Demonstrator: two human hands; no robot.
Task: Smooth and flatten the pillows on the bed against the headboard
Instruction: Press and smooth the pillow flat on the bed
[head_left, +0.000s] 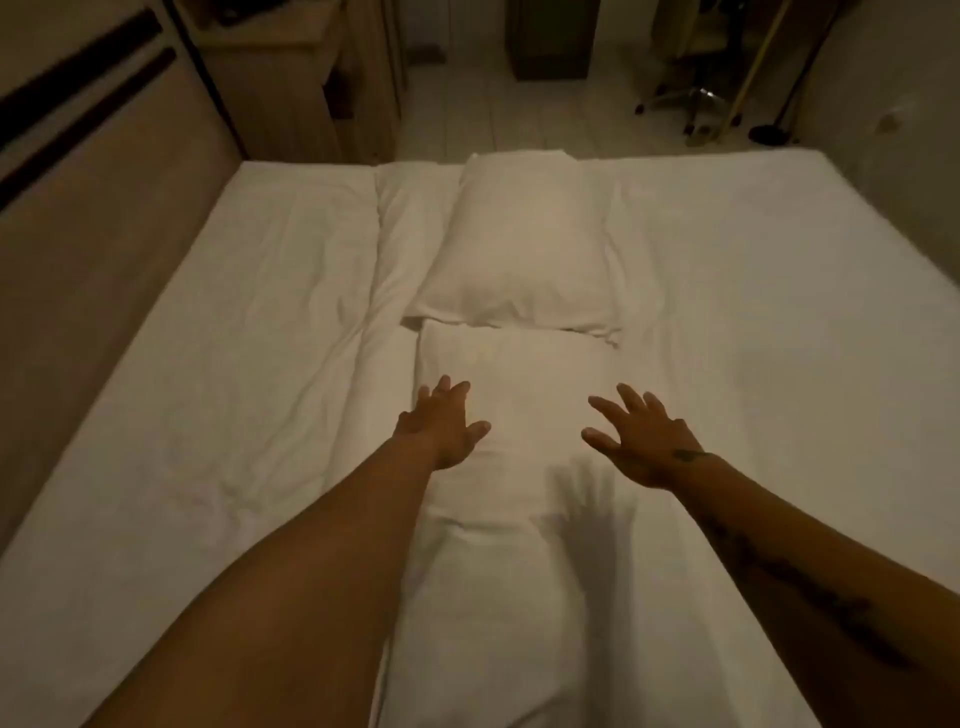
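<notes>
White bed (779, 312): both hands, left (441, 428) and right (641, 439), fingers spread over near pillow (519, 374).

Near pillow (509, 467): its near end runs off the bottom edge, left flank hidden under the left forearm (291, 582). Can't tell if the left grip (441, 426) actually touches the near pillow; palm faces away. Beyond the bed (779, 312), the chair base (691, 98) is cut off by the top edge and blurred. Dark box (550, 36) beyond the bed also cropped, unidentifiable.
</notes>
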